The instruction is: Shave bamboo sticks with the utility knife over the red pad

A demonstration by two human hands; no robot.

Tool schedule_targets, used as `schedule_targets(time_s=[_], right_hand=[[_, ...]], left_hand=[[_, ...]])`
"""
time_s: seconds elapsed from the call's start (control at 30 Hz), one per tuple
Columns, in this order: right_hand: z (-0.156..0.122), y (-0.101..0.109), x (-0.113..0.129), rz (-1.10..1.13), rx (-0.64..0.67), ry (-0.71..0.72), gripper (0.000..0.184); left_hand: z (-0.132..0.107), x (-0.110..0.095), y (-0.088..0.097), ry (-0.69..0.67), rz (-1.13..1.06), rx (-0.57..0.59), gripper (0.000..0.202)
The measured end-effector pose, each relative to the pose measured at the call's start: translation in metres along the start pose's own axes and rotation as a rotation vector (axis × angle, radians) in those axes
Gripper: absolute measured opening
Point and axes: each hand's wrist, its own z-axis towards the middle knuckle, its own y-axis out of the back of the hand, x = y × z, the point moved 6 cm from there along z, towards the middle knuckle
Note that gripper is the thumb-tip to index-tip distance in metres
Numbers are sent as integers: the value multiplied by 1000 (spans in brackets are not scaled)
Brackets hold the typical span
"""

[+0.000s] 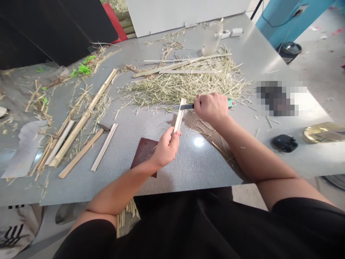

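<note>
L hand (166, 146) has its fingers & thumb pinching the near end of a pale bamboo strip (178, 119), which points up & away over the middle of the table (188, 169). R hand (211, 107) is a fist, fingers curled tight round the handle of a knife (186, 107); the handle's green end pokes out on the right, & the blade lies across the strip nr its far end. Bit of brown sheet (142, 153) under the L wrist, on the tabletop.

Just beyond the hands I see a big heap of shavings (172, 88), w/ long split pieces (185, 64) on top. Clear cup (212, 40) at the far side, behind the heap. Over left: another pale strip (104, 147), then a hammer (83, 153) w/ wooden handle, then a jointed bamboo length (86, 117), & white paper (23, 149) further left. On the right, a small black item (284, 142), can't tell what, nr a yellowish pack (323, 132).
</note>
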Motion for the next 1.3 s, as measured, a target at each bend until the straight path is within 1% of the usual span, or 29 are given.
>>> schedule_targets(time_s=[0.1,0.17,0.23,0.27,0.33,0.37,0.43,0.47,0.57,0.67,0.8,0.9,0.93,1.0,1.07,1.1,1.2,1.27,1.3], right_hand=[[6,1,-3,-2,-27,11,65],[14,1,-16,26,-18,-19,66],[26,0,-41,77,0,-118,70],[31,2,-57,94,-44,-192,71],[38,10,-83,75,-195,-284,71],[40,9,-90,80,-198,-301,74],[43,4,-93,99,-171,-288,79],[43,1,-89,113,-144,-266,82],[39,-4,-66,147,-104,-182,91],[31,-4,-42,152,-109,-93,91],[19,-5,-19,123,-101,-1,82],[14,-6,-13,120,-112,43,77],[13,-5,-13,125,-120,48,75],[12,-5,-13,137,-121,48,72],[9,-7,-9,142,-95,53,69],[6,-8,-5,142,-82,65,69],[-6,-10,15,139,-54,175,71],[-17,-10,29,134,-25,290,73],[-22,-10,35,129,-4,342,73]], left_hand=[[1,-5,2,-4,-10,3,39],[-3,-9,0,20,-13,20,39],[-10,-9,-7,55,-12,85,41],[-12,-8,-11,64,-17,132,43],[-14,-5,-18,41,-51,188,46],[-12,-3,-18,13,-80,166,47],[-4,6,-11,-25,-148,45,46],[1,11,-9,-33,-158,7,45],[16,24,-5,-65,-165,-45,45],[32,26,-1,-117,-161,-101,45],[63,14,11,-200,-147,-168,41],[79,0,23,-249,-156,-204,37],[79,-4,27,-256,-164,-208,37],[70,-7,31,-240,-191,-197,38],[53,-1,28,-137,-311,-120,38],[43,5,24,-66,-336,-69,40],[15,17,14,29,-333,47,46],[6,21,10,39,-349,64,50],[5,22,11,39,-370,49,51]])
